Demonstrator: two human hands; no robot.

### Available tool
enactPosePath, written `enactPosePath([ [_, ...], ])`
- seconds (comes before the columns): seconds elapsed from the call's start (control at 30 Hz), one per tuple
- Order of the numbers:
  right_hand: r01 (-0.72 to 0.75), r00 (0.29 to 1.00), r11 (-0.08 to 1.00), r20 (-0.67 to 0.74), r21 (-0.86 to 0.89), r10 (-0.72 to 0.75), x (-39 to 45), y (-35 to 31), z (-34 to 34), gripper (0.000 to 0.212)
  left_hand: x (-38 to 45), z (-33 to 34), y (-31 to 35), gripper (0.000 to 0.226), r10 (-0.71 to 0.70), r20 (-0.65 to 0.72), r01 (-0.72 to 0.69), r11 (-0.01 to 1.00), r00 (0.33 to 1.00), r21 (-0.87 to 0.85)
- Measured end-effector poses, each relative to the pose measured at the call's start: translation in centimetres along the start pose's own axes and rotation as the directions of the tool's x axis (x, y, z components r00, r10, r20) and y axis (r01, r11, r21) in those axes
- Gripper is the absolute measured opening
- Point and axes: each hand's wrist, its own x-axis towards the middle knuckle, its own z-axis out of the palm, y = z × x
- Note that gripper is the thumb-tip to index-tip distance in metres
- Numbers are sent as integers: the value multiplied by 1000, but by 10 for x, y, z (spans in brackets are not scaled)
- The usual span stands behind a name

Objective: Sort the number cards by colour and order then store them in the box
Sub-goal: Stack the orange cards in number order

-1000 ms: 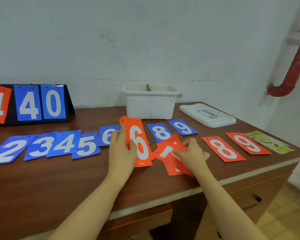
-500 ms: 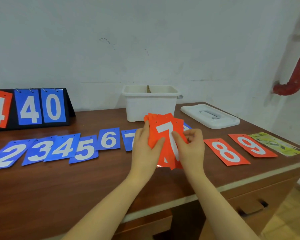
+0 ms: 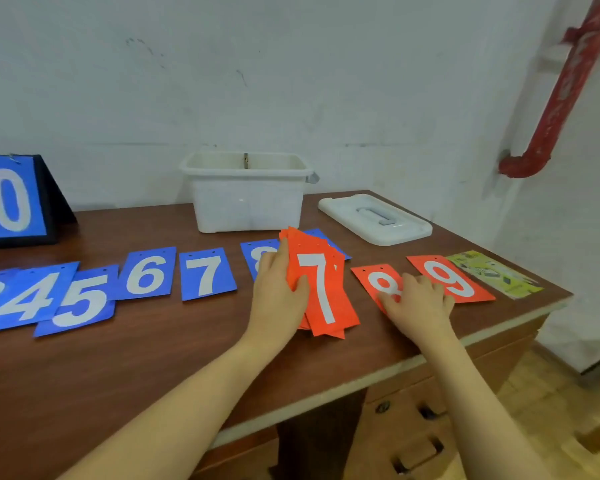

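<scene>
Red pile [image 3: 321,292] topped by 7 sat in the left hand [image 3: 278,299]'s grip.
The right hand [image 3: 418,303] had left it, fingers spread on the red 8 [image 3: 373,280], likely next.

Two bare forearms come into view from the bottom edge, one on each side, and no sleeve, cuff or fabric covers either of them as far down as the frame shows. The left hand [image 3: 278,299] wears no glove, ring or bracelet, and its wrist carries no watch or strap. The right hand [image 3: 418,303] is likewise uncovered (no glove, ring or band shows on it), with a plain wrist behind it. Fingernails that can be made out look short and unpainted, though blur hides finer detail. Both forearms are slender and smooth, without marks or tattoos.
</scene>
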Motion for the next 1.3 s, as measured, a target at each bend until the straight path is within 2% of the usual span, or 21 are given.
enactPosePath([
  [0.1, -67, 994, 998, 88, -2, 67, 3, -3, -5, 70, 3, -3, -4, 65, -45, -50, 45, 999, 998, 7],
  [0.2, -139, 984, 990, 119, 23, 136, 6, -10, -9, 77, 5, -8, -5, 65, -76, -101, 75, 997, 992, -21],
  [0.33, -172, 977, 974, 149, 146, 150, 8, -15, -6, 89, 5, -7, -4, 64, -82, -89, 82, 997, 993, -5],
  [0.37, -155, 983, 966, 132, 206, 130, 8, -16, -5, 83, 5, -7, -4, 65, -81, -85, 81, 997, 993, -1],
  [0.43, -48, 999, 925, 41, 376, 35, 5, -15, -1, 49, 5, -8, -2, 65, -72, -86, 72, 997, 994, -3],
  [0.5, 60, 994, 787, -106, 614, 7, -1, -14, 2, 23, 5, -11, -1, 63, -63, -101, 62, 998, 993, -12],
  [0.53, 99, 983, 664, -176, 741, 50, -6, -15, 1, 18, 5, -12, 0, 62, -66, -110, 65, 998, 992, -15],
  [0.6, 182, 961, 393, -248, 901, 125, -19, -22, -5, 22, 6, -13, 1, 61, -64, -126, 61, 998, 990, -21],
  [0.63, 219, 957, 305, -265, 927, 117, -24, -26, -6, 28, 6, -13, 2, 61, -53, -127, 50, 998, 990, -27],
  [0.7, 259, 961, 237, -275, 936, 38, -30, -37, -7, 33, 6, -10, 7, 59, -22, -120, 15, 998, 993, -63],
  [0.77, 276, 961, 281, -275, 919, -43, -33, -45, -4, 26, 4, -5, 13, 56, 3, -116, -18, 991, 993, -129],
  [0.83, 288, 957, 365, -282, 886, -68, -36, -48, 0, 24, 2, 2, 20, 54, 22, -115, -43, 982, 993, -185],
  [0.93, 287, 957, 424, -270, 859, -102, -33, -41, 3, 26, 2, 13, 25, 55, 34, -85, -52, 972, 996, -228],
  [0.97, 299, 953, 487, -282, 820, -111, -28, -36, 2, 24, 3, 15, 25, 56, 38, -90, -57, 974, 995, -221],
  [1.03, 266, 953, 729, -287, 631, -99, -9, -16, -1, 29, 9, 19, 24, 60, 35, -98, -56, 975, 995, -216],
  [1.1, 104, 979, 936, -203, 337, -36, 16, 12, -5, 45, 16, 25, 25, 62, 8, -77, -26, 970, 997, -241],
  [1.17, -50, 995, 994, -77, 98, 58, 34, 38, -6, 58, 19, 34, 26, 62, -18, -50, 5, 971, 999, -240],
  [1.2, -77, 997, 997, -14, 18, 78, 37, 47, -5, 62, 20, 39, 26, 63, -22, -40, 12, 973, 999, -231],
  [1.3, 29, 998, 998, 58, -48, -26, 36, 45, -1, 57, 22, 50, 24, 63, -30, -16, 27, 983, 999, -184],
])
